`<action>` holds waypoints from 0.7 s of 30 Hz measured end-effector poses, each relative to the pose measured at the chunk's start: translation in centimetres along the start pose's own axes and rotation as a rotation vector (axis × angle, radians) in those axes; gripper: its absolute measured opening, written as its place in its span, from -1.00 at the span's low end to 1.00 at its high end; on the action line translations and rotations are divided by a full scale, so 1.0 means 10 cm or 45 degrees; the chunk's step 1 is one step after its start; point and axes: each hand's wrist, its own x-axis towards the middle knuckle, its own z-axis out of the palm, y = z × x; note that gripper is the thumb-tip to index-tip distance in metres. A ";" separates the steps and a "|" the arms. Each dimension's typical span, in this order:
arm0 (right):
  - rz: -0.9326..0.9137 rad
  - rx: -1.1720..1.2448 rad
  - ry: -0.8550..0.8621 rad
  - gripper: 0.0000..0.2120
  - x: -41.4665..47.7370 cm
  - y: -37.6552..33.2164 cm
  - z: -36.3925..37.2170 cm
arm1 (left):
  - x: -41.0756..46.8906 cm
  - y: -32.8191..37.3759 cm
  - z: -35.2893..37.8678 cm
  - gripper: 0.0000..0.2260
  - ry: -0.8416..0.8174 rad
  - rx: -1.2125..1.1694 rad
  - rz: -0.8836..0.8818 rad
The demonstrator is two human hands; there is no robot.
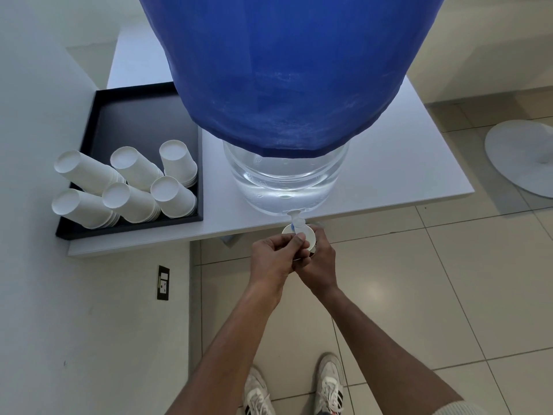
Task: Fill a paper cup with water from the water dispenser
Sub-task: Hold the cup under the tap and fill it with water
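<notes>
Soft, even daylight fills the scene, a little cool and dim on the left wall (36,310). Pale glare patches sit on the glossy floor tiles (380,292) and a highlight streaks the clear bottle (284,181). Faint shadow lies under the worktop (404,163) edge. The wide lens bends straight lines toward the edges. Focus is fairly sharp, slightly softer at the corners.

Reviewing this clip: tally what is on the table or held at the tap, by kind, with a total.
Stacks of upturned paper cups in the tray: 6
Black tray: 1
Water bottle with blue cover: 1
Paper cup held under the tap by the right hand, left hand at the tap: 1
Total: 9
</notes>
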 end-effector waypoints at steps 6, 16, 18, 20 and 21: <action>-0.023 -0.008 0.023 -0.54 -0.01 0.04 -0.03 | -0.01 -0.06 -0.02 -0.88 0.026 -0.052 0.070; -0.016 0.006 0.025 -0.53 0.00 0.02 -0.06 | -0.02 -0.04 -0.04 -0.84 0.070 -0.101 0.087; -0.020 0.009 0.021 -0.48 -0.01 0.02 -0.06 | -0.01 -0.05 -0.05 -0.84 0.070 -0.095 0.083; -0.020 0.004 0.032 -0.46 -0.02 0.03 -0.06 | 0.01 -0.05 -0.06 -0.83 0.070 -0.099 0.079; -0.021 -0.004 0.034 -0.45 -0.02 0.03 -0.06 | 0.02 -0.05 -0.06 -0.84 0.069 -0.098 0.081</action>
